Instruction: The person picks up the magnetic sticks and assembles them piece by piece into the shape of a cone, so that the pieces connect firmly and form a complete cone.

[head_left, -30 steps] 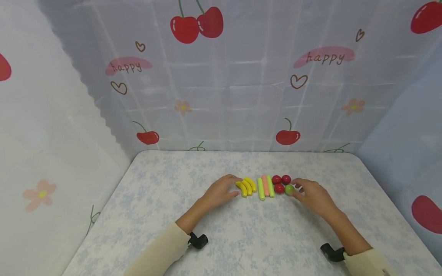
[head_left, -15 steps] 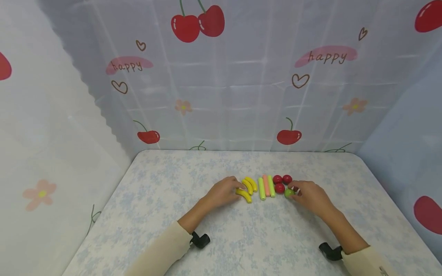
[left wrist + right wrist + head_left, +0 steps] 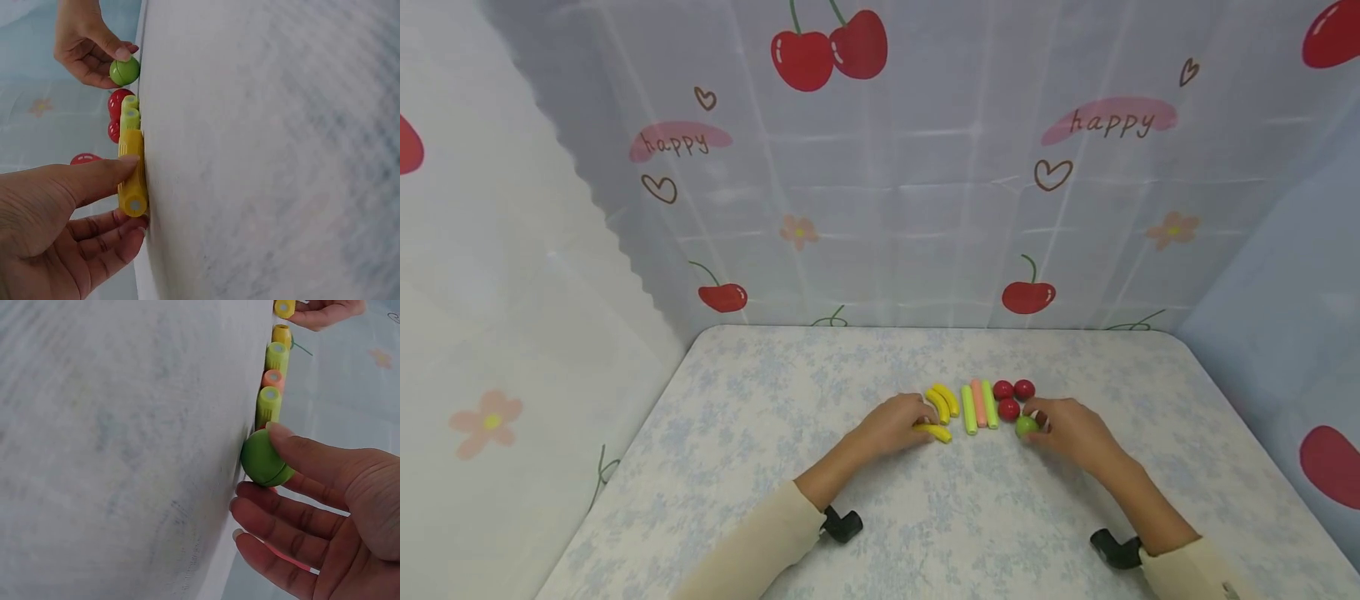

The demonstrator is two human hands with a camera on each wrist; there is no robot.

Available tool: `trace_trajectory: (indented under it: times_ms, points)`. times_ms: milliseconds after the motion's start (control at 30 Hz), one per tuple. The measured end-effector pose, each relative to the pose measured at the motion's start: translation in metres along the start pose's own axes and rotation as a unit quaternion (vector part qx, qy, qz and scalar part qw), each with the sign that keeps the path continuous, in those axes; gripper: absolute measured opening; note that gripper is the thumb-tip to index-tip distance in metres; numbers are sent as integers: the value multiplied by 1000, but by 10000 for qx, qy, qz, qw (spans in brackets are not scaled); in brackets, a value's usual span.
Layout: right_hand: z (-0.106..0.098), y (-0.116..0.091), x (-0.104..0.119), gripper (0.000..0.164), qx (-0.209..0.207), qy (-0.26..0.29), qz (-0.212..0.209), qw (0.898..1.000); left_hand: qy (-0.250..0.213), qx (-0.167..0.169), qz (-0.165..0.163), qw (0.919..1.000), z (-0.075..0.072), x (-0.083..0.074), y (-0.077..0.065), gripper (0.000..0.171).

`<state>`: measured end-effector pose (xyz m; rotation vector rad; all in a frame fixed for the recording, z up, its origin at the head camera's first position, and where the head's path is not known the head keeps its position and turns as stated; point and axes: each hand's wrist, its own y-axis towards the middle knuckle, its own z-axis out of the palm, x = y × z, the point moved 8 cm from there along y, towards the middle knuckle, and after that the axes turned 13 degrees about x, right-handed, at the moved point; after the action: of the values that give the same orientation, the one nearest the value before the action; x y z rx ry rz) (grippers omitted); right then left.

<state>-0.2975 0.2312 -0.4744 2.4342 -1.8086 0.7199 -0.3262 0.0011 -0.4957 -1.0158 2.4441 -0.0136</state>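
My left hand [image 3: 895,423] pinches a small yellow toy banana [image 3: 937,433] between thumb and fingers, at the near side of two other bananas [image 3: 943,402]. In the left wrist view the thumb lies along the top of the held banana [image 3: 133,187]. A green ball with a seam [image 3: 1026,427] is pinched by my right hand [image 3: 1078,433]. The right wrist view shows this green ball [image 3: 265,458] close to the tabletop, thumb on one side. Three red balls [image 3: 1008,409] lie just beyond it, partly hidden in both wrist views.
Between the bananas and balls, two light green sticks [image 3: 969,410] and a salmon-pink stick [image 3: 978,403] lie side by side. Everything rests on a pale blue-patterned table [image 3: 820,367]. Behind it hangs a cherry-printed curtain [image 3: 895,208]; another curtain wall [image 3: 497,292] borders the left side.
My left hand has taken the nearest banana and drawn it toward me, away from the other two. My right hand has taken the green ball and drawn it slightly nearer, off the red balls.
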Motion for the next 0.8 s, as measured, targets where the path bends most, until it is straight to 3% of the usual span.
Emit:
trace_trajectory:
  times_ms: [200,433,567,800]
  points:
    - [4,-1,2,35,170,26,2,9999,-362,-99,45,9993,-1,-5,-5,8]
    - [4,-10,11,36,121,135,-156,9997,-1018,-76,4,9948,0,-2,-21,20]
    - [3,-13,20,37,145,222,-312,9992,-1558,-13,-26,9878,2,-1,-32,26]
    - [8,-14,43,37,159,421,-533,9976,-2443,-59,-51,9697,8,0,-53,23]
